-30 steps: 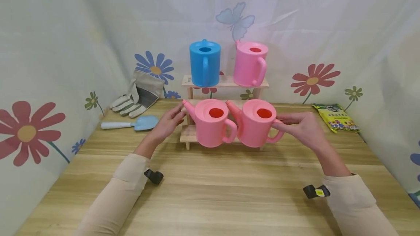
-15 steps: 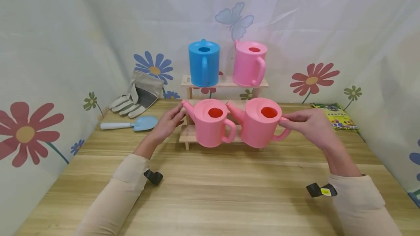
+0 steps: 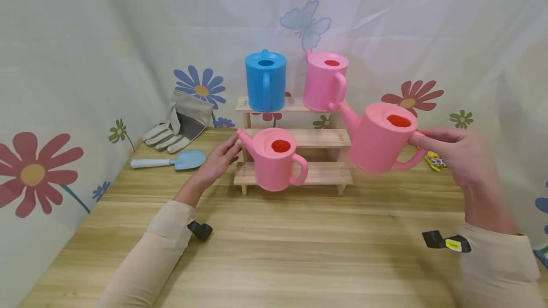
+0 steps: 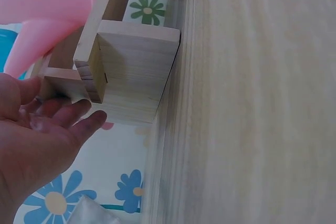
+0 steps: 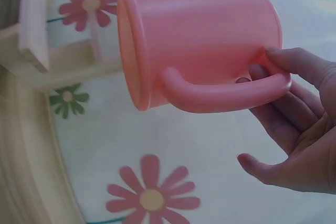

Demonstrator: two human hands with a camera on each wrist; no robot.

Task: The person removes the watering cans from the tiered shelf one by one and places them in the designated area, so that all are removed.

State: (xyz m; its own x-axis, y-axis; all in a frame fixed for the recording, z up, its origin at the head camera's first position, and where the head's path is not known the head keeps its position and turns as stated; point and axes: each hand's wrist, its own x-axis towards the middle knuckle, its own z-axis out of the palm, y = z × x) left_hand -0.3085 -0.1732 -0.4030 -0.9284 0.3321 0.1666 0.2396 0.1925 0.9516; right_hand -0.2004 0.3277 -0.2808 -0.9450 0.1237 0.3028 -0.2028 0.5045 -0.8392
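Observation:
By the top of its handle, my right hand pinches a pink watering can, held up in the air right of the wooden step stand. In the right wrist view, thumb and fingers close around the upper end of that can's handle. A second pink watering can stands on the stand's left side, spout to the left. My left hand is at the stand's left side, fingers loosely bent and thumb near this can's spout. On the top step stand a blue watering can and a lighter pink one.
Left of the stand, a work glove leans on the flowered backdrop, with a trowel in front of it. A yellow packet lies at the back right, mostly behind the right hand and the held can.
My right hand has lifted the pink watering can off the stand's right side and moved it right and up, uncovering the steps there. The left hand has stayed in place.

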